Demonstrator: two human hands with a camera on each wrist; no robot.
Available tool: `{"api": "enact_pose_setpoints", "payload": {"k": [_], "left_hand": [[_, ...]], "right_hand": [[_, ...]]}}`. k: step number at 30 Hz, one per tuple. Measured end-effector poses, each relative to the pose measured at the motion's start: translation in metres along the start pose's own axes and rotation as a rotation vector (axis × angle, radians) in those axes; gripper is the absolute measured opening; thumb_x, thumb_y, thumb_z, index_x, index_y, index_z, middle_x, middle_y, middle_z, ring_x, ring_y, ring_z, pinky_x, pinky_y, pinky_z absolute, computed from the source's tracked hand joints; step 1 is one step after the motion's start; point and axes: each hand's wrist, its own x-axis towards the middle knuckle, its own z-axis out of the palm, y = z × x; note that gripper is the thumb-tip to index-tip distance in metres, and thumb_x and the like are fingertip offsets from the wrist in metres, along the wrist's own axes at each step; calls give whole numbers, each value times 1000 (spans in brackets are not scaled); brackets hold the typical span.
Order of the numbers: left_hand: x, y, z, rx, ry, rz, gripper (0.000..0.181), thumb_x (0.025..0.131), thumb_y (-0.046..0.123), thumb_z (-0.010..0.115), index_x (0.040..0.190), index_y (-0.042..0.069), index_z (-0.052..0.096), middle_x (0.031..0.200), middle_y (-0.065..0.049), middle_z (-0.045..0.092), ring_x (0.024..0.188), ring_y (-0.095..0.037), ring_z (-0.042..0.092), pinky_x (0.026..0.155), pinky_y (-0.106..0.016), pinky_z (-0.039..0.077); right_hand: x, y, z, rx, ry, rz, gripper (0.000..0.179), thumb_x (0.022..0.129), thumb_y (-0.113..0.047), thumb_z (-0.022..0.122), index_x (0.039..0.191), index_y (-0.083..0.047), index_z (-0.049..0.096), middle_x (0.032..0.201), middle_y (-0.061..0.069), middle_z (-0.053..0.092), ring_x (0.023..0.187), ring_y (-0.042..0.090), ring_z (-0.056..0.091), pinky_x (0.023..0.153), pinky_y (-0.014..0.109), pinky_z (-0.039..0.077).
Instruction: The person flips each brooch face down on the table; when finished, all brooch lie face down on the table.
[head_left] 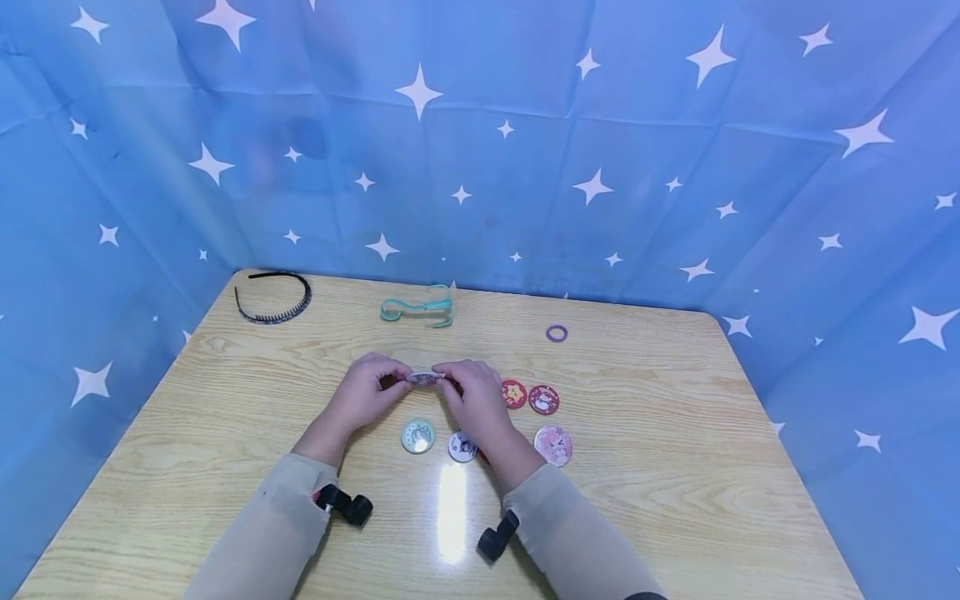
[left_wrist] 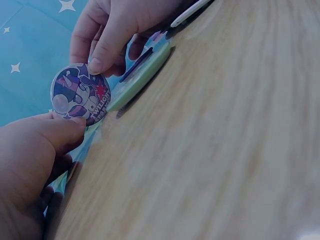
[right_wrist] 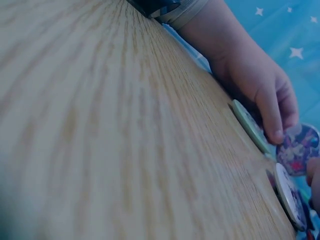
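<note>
A round button badge (left_wrist: pixel 80 95) with a purple cartoon unicorn print is pinched between both hands. In the head view the badge (head_left: pixel 424 379) appears nearly edge-on, tilted up from the wooden table. My left hand (head_left: pixel 366 392) grips its left edge between thumb and fingers. From the opposite edge my right hand (head_left: pixel 476 402) pinches it the same way. Nearer the sleeves lie a green-rimmed badge (head_left: pixel 417 436) and a white badge (head_left: pixel 462 447). The right forearm partly covers the white one and a red one beside it.
Right of the right hand lie a red star badge (head_left: pixel 513 393), another red badge (head_left: pixel 543 400) and a pink badge (head_left: pixel 553 446). Farther back are a black headband (head_left: pixel 296 310), a teal strap-like item (head_left: pixel 416 307) and a purple ring (head_left: pixel 557 333). Starry blue cloth (head_left: pixel 480 150) hangs behind the table.
</note>
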Motion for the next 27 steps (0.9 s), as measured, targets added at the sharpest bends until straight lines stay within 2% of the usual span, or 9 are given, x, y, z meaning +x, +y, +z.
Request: {"api": "enact_pose_setpoints", "payload": {"k": [8, 14, 23, 27], "left_hand": [[0, -1, 0, -4, 2, 37, 6, 94, 15, 83, 100, 17, 82, 96, 5, 74, 96, -18, 61, 85, -40, 51], [-1, 1, -1, -9, -7, 52, 19, 92, 29, 86, 107, 18, 83, 101, 6, 74, 98, -18, 61, 85, -40, 48], [-1, -2, -1, -12, -34, 1, 19, 98, 35, 79, 109, 19, 82, 108, 5, 73, 105, -16, 60, 89, -40, 49], [-1, -2, -1, -13, -31, 11, 18, 98, 33, 79, 110, 20, 82, 108, 5, 74, 104, -16, 60, 88, -40, 48]], "right_hand": [[0, 1, 1, -17, 2, -9, 16, 103, -22, 74, 118, -22, 80, 111, -5, 75, 110, 19, 65, 108, 49, 43], [-1, 1, 1, -26, -15, 9, 16, 103, -21, 74, 118, -22, 80, 112, -5, 74, 111, 20, 64, 108, 48, 42], [-1, 0, 1, -35, 11, -23, 15, 99, -18, 78, 113, -22, 83, 112, -2, 70, 112, 23, 58, 101, 47, 44], [-1, 0, 1, -37, 24, -40, 14, 98, -17, 80, 111, -21, 84, 113, 0, 70, 113, 25, 57, 99, 49, 44]]}}
